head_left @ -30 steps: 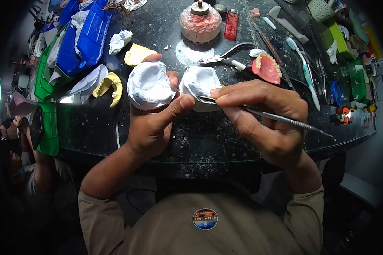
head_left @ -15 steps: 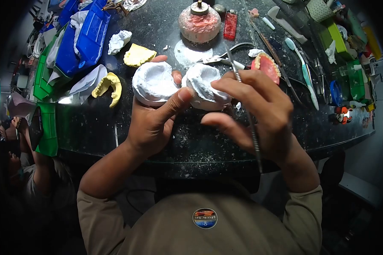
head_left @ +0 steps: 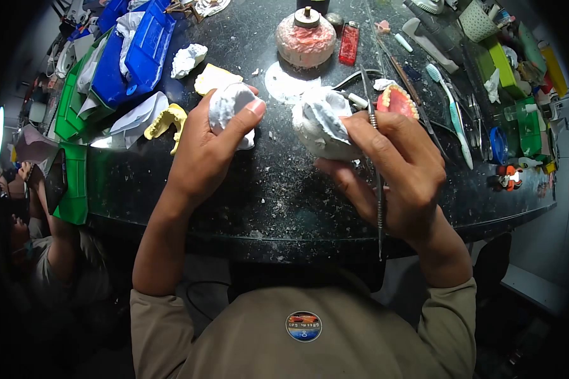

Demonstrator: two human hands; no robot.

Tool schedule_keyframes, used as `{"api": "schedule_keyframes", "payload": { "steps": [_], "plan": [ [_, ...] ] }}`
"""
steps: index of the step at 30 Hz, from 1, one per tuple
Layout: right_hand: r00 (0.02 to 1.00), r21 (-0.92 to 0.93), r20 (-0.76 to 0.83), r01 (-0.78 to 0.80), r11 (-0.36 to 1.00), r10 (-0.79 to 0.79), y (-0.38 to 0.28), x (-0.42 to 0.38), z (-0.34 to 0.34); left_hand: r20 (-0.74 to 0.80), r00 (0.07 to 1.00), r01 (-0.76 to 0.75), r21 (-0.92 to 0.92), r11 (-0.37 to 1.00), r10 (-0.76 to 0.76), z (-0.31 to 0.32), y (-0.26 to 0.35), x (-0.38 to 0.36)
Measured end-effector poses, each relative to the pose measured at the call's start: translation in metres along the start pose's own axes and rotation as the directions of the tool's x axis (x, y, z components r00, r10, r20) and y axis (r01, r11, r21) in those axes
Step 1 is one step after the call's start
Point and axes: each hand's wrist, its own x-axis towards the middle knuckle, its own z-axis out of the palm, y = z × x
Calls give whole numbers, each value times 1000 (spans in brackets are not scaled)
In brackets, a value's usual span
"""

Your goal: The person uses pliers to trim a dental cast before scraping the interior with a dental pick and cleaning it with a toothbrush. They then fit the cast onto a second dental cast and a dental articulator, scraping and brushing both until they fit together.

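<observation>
My left hand [head_left: 199, 158] is closed around a white plaster dental cast [head_left: 226, 107], thumb across its face, the cast tilted on edge. My right hand [head_left: 408, 167] grips a second white plaster cast [head_left: 319, 129] by its right side, between the thumb below and fingers above. A slim metal hand instrument with a ridged grip [head_left: 379, 196] is also tucked among the right hand's fingers, its flat tip pointing away from me. Just behind the left hand lie a yellow plaster piece [head_left: 214, 78] and a yellow horseshoe-shaped cast [head_left: 164, 123].
A pink-stained spirit burner [head_left: 305, 41] and a red lighter [head_left: 349, 44] stand at the back. A pink denture base with teeth [head_left: 397, 103] and a toothbrush [head_left: 450, 110] lie at right. Blue bins [head_left: 148, 57] line the left. Another person sits at far left.
The two casts, side by side before, are now apart. My left hand has turned its cast up on edge; the right hand now grasps the other cast and has tilted it.
</observation>
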Motion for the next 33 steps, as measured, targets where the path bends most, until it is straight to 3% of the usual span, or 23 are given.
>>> {"api": "schedule_keyframes", "payload": {
  "steps": [3, 4, 5, 7, 8, 10, 11, 13, 17, 18, 20, 23, 27, 28, 33],
  "plan": [
    [999, -8, 39, -8, 1000, 9, -6, 3, -5, -82, 979, -168, 194, 966, 186, 3, -17, 7],
    [998, -15, 63, -18, 1000, 19, -9, 3, -8, -66, 995, -45, 343, 938, 72, -1, -6, 4],
    [998, -13, 54, -16, 1000, 16, -9, 3, -7, -82, 966, -171, 508, 844, 245, -2, -7, 4],
    [999, -11, 41, -12, 1000, 12, -9, 2, -7, -19, 829, -338, 779, 528, 559, -2, -6, 5],
    [999, -11, 46, -10, 1000, 11, -9, 3, -7, -1, 784, -393, 773, 497, 621, -2, 1, 2],
    [998, -8, 58, -8, 1000, 8, -11, 4, -9, 35, 871, -486, 207, 849, 490, 6, 5, -9],
    [998, -4, 56, 1, 1000, -1, -12, 5, -9, 89, 897, -422, -127, 898, 434, 12, 6, -14],
    [998, 4, 65, 20, 1000, -20, -14, 5, -7, 319, 889, -161, -450, 878, 327, 26, 9, -21],
    [993, 98, 110, -51, 994, 41, -18, 8, -9, 399, 879, -4, -542, 841, 261, 31, 5, -22],
    [991, 192, 85, -120, 974, 105, -17, 9, -12, 408, 875, 30, -581, 814, 259, 30, 1, -21],
    [972, 385, 33, -227, 894, 233, -15, 12, -17, 395, 901, 101, -593, 799, 179, 29, 5, -24],
    [925, 623, 90, -342, 704, 370, -24, 12, -26, 410, 879, 52, -592, 804, 245, 28, -2, -21],
    [957, 664, 198, -291, 688, 213, -17, 10, -36, 414, 875, 39, -576, 817, 250, 29, -3, -20],
    [970, 618, 170, -242, 748, 173, -15, 12, -36, 417, 880, 53, -563, 825, 227, 29, -2, -20],
    [972, 549, 130, -233, 803, 194, -19, 14, -29, 391, 885, 26, -584, 811, 253, 31, 0, -21]
  ]
}}
